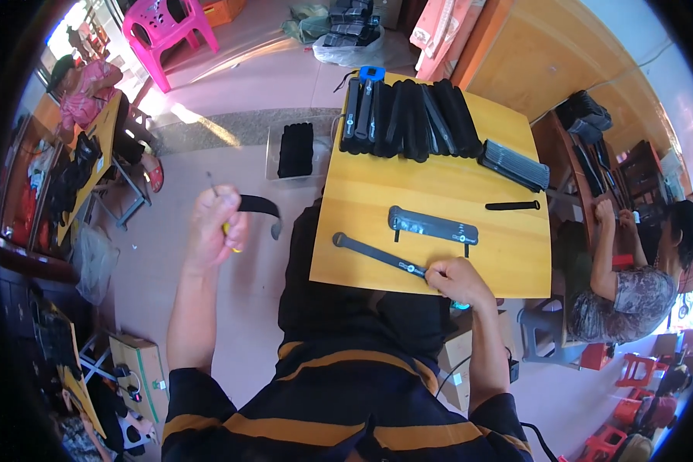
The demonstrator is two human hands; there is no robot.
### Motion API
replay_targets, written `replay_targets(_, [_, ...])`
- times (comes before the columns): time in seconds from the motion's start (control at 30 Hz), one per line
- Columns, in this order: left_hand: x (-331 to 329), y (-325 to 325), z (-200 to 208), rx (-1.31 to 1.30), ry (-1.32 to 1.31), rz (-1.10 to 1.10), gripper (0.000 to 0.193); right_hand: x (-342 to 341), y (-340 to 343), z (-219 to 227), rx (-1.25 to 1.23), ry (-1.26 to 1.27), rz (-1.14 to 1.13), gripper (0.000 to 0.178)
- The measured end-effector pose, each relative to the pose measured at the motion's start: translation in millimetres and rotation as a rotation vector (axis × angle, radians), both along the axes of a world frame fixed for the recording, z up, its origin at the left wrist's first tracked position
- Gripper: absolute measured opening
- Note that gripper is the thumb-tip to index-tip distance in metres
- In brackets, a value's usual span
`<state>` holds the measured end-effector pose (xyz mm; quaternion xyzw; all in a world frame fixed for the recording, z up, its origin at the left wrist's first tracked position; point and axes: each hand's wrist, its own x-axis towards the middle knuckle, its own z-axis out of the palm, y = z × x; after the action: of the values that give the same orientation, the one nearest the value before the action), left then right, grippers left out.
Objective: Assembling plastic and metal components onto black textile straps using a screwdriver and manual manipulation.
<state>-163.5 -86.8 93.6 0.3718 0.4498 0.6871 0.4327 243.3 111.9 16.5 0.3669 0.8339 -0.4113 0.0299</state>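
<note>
My left hand (217,225) is raised in the air left of the table, its fingers closed. A short black strap (260,205) curves out of it to the right. In the same fist is a yellow-handled tool (236,248) with a thin tip above the fingers; its exact kind is hidden. My right hand (460,280) pinches the right end of a long, narrow dark strap (381,257) lying slanted near the table's front edge. Just beyond lies a wider dark strap bundle (435,225) with two small tabs sticking out below. A small black strip (512,205) rests to its right.
Rows of black straps (408,119) and a grey stack (513,165) fill the far side of the yellow table (339,208). A clear bin (273,165) with a black bundle (296,150) stands left of it. Co-workers sit at tables on both sides; a pink chair (165,31) stands far left.
</note>
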Motion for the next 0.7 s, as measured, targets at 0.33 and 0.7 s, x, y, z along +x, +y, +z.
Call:
replay_targets(0.33, [116.0,51.8,33.2,-0.152,-0.162,-0.540,0.029,-11.5,-31.5,42.7,0.103,0.413,-0.278,0.030])
replay_targets(0.7, [149.9,94.6,9.1,-0.196,0.046,-0.597,0.035,16.3,-20.3,47.2,-0.590,0.737,-0.074,0.027])
